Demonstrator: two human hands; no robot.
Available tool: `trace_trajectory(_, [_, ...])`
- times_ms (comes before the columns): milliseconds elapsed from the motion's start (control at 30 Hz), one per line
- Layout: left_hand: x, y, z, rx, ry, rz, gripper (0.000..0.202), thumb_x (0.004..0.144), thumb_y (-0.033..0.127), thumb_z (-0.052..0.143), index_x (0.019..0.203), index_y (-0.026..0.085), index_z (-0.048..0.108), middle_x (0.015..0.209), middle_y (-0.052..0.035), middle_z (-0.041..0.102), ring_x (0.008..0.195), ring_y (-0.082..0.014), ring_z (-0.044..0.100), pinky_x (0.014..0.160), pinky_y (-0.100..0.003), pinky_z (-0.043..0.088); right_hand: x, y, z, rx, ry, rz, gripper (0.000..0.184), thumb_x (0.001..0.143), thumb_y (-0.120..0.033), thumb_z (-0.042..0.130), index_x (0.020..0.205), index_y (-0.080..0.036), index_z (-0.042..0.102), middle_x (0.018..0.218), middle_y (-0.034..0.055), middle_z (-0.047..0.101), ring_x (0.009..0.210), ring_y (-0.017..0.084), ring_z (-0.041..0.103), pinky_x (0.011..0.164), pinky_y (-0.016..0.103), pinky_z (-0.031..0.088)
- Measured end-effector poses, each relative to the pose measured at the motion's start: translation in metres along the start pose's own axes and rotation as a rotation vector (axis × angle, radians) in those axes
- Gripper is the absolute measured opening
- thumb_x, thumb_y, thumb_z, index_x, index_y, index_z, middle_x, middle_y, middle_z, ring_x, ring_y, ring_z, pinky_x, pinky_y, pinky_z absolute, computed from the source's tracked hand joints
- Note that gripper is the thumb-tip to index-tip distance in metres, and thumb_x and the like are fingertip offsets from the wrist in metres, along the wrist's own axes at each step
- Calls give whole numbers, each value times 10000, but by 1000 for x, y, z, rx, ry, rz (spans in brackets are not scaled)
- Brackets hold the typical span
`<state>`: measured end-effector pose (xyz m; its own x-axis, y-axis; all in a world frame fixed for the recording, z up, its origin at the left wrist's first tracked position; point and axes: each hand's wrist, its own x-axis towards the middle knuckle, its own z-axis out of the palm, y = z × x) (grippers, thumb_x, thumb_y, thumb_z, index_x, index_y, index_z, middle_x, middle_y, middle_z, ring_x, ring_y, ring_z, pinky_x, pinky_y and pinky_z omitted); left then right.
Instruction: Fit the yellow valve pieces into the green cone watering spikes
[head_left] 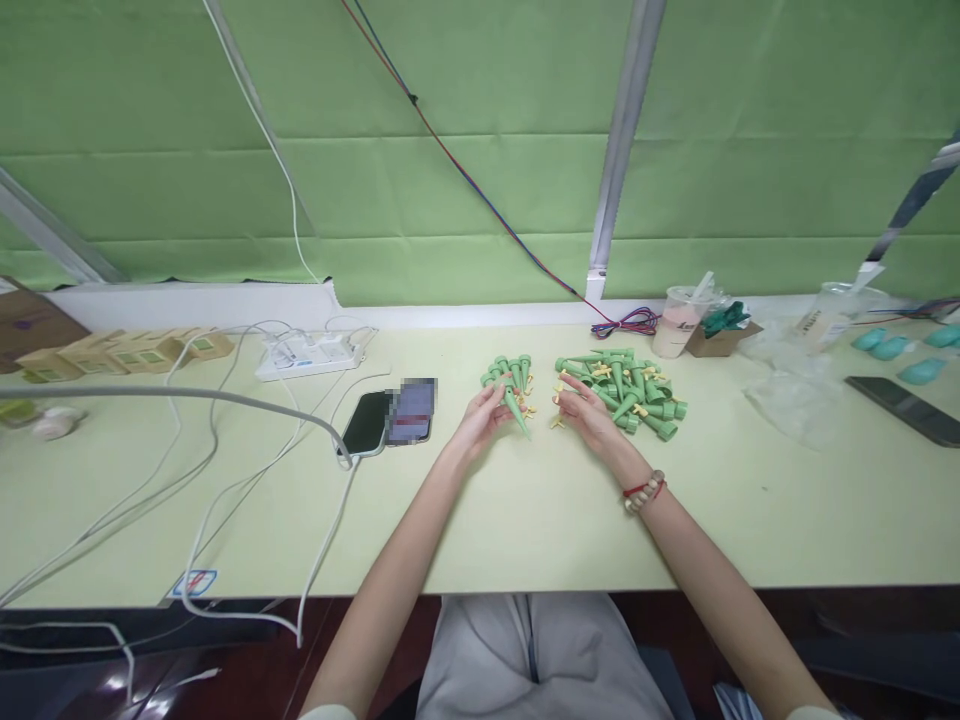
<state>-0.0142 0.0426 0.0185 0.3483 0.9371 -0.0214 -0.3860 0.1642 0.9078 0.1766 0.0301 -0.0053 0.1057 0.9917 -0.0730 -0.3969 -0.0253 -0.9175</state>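
Observation:
My left hand (480, 418) is closed on a green cone-shaped plastic spike (516, 408), its tip pointing down to the right. A small group of green spikes (508, 372) with yellow bits lies just beyond it. My right hand (586, 415) rests palm-up beside a larger heap of green spikes (628, 390), fingers curled around a small yellow piece (559, 393). Another yellow piece (556, 424) lies on the table between my hands. A beaded bracelet (645, 490) circles my right wrist.
Two phones (390, 416) lie left of my hands, with white cables (225, 470) and a power strip (307, 355) further left. Small cartons (112, 352) line the far left. A plastic cup (679, 322), a brown box (720, 338), clear bags (795, 390) and another phone (904, 408) sit right.

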Motion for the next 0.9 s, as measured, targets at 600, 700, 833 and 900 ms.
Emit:
trace_trajectory(600, [-5, -9, 16, 49, -55, -109, 400, 814, 301, 550, 1158, 96, 544, 1069, -161, 613, 810, -174, 646, 740, -266, 499, -10, -2, 11, -212, -91, -155, 278, 585, -357, 740, 751, -149, 662, 694, 26, 655, 636, 108, 601, 647, 227, 440])
trace_trajectory(700, [-6, -10, 16, 81, -53, -107, 380, 791, 309, 580, 1100, 88, 587, 1072, -163, 613, 830, -182, 644, 716, -249, 506, -14, -4, 14, -293, -107, -217, 244, 593, -360, 731, 650, -136, 650, 581, 15, 619, 537, 101, 550, 588, 233, 420])
trace_trajectory(833, [-5, -12, 13, 93, -28, -105, 393, 747, 329, 627, 1084, 126, 608, 1099, -135, 607, 834, -173, 641, 673, -230, 519, -16, -7, 15, -326, -135, -227, 254, 588, -356, 731, 565, -133, 610, 508, 4, 580, 476, 89, 502, 539, 225, 388])
trace_trajectory(900, [-6, -12, 13, 107, -14, -99, 408, 723, 334, 650, 1083, 145, 615, 1102, -121, 607, 840, -161, 636, 662, -220, 520, -16, -7, 15, -337, -140, -227, 268, 589, -361, 728, 542, -134, 595, 498, 2, 570, 463, 85, 489, 520, 221, 374])
